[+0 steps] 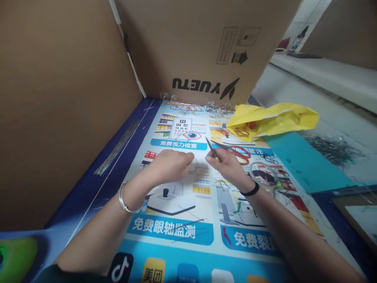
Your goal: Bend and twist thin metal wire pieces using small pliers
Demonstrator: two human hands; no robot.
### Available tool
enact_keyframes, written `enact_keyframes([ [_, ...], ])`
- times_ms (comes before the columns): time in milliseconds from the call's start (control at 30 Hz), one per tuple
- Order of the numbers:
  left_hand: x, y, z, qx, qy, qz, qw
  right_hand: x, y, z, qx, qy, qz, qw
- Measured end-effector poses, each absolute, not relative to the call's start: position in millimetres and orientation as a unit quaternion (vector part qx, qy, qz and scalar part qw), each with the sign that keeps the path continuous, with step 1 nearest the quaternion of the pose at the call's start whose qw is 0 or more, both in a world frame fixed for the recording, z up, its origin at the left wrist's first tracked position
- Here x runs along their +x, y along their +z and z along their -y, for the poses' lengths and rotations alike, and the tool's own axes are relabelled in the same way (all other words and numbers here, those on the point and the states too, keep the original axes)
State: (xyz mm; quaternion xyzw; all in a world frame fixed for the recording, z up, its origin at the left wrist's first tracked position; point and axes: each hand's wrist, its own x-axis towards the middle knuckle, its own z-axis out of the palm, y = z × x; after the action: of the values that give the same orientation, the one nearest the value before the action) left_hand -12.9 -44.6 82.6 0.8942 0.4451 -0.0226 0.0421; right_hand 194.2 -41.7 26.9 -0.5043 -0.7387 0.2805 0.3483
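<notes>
Right hand [229, 166] is gripping a slim pointed tool [212, 149], yellow showing at its grip end, tip pointing toward 11 o'clock; exact type unclear. Left hand [170, 167] is hovering over the printed poster [203, 234], at 9 o'clock from the right hand, fingers curled together; something thin is showing near its fingertips, too blurred to tell if it's being pinched.

From the right hand: red-handled scissors [240, 147] are lying just beside it at 1–2, blades pointing toward 10; yellow bag [273, 122] is sitting mouth-open at 2; wire coil [261, 163] is lying near 3; teal sheet [306, 161] is lying at 3, wire heap [331, 149] beyond it; green scrap [237, 207] is lying at 5–6, magenta scrap [226, 237] at 6.

Straight-wire bundle [118, 149] is lying at 9–10 from the left hand. Cardboard panel [188, 43] is standing at 12, wire tangle [216, 109] lying along its foot.
</notes>
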Motion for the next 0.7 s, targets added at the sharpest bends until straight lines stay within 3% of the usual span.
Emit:
enact_keyframes([
  [300, 4, 61, 48, 0.869, 0.095, -0.477, 0.094, 179, 30, 52, -0.453, 0.423, 0.713, 0.327],
  [400, 12, 46, 47, 0.813, 0.239, -0.489, 0.207, 182, 25, 49, -0.450, 0.423, 0.690, 0.378],
  [567, 26, 24, 46, 0.593, 0.426, -0.451, 0.513, 179, 17, 48, -0.464, 0.428, 0.631, 0.451],
  [700, 29, 20, 48, 0.490, 0.474, -0.440, 0.585, 173, 17, 52, -0.473, 0.440, 0.605, 0.466],
])
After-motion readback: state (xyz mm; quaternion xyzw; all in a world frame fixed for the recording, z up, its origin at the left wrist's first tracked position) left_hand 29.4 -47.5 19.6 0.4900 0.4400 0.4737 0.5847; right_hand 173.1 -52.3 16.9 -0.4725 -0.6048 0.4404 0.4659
